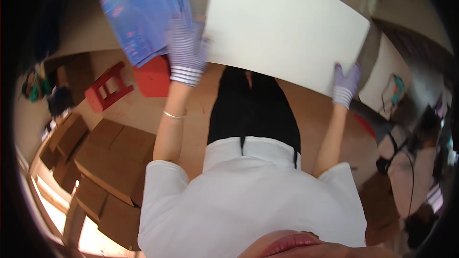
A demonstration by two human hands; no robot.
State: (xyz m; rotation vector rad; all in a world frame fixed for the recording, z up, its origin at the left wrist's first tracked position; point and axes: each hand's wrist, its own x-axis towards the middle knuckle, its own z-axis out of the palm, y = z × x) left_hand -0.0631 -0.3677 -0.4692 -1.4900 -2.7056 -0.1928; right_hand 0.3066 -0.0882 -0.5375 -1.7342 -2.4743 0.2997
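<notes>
My left hand, in a purple-and-white striped glove, is blurred. Its fingers stretch over the near right side of a fanned stack of blue printed sheets, and its thumb is apart, next to the left edge of a white board. The large, flat board spans the view in front of me. At its near right corner is my right hand, gloved alike, with thumb and fingers spread in a V. The thumb lies over the board and the fingers run along its right edge. What is under the board is hidden.
Red plastic stools stand on the floor at the left. Brown cardboard boxes are piled at the lower left. A green-handled tool with a cord lies on a pale surface at the right. Another person is at the right edge.
</notes>
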